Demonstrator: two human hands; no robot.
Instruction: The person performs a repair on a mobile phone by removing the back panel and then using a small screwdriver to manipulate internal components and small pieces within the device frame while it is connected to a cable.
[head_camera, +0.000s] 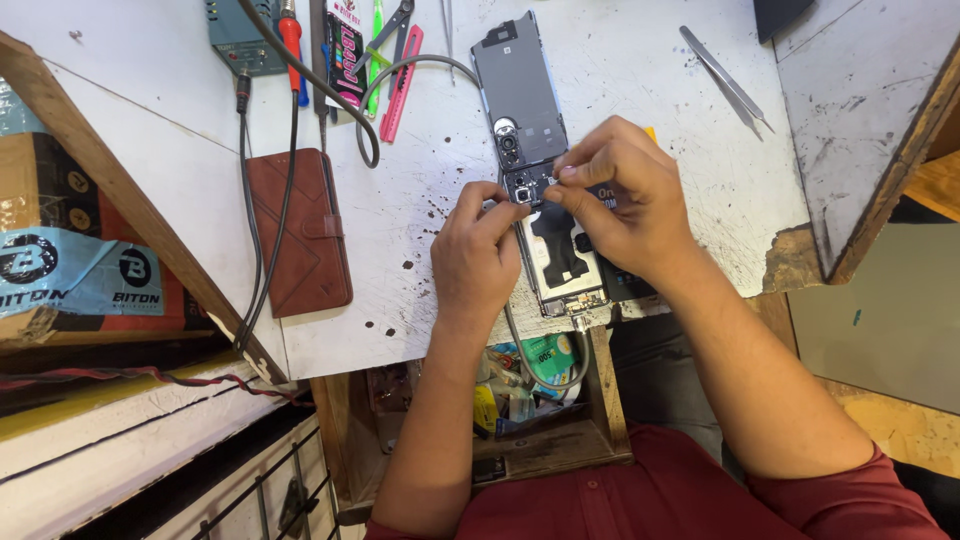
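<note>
An opened smartphone (561, 262) lies face down at the near edge of the white worktable (420, 200), its insides showing. Just beyond it lies its dark back cover (518, 90) with a camera hole. My left hand (478, 255) rests against the phone's left side, fingertips at the top near the camera module. My right hand (618, 195) hovers over the phone's upper end, thumb and forefinger pinched on something very small that I cannot make out.
A brown wallet case (300, 230) lies left, crossed by black cables (245, 200). Hand tools (395, 60) and a red-handled screwdriver (291, 40) sit at the far edge; metal tweezers (725, 78) lie at the right. An open drawer of parts (530, 390) is below the table edge.
</note>
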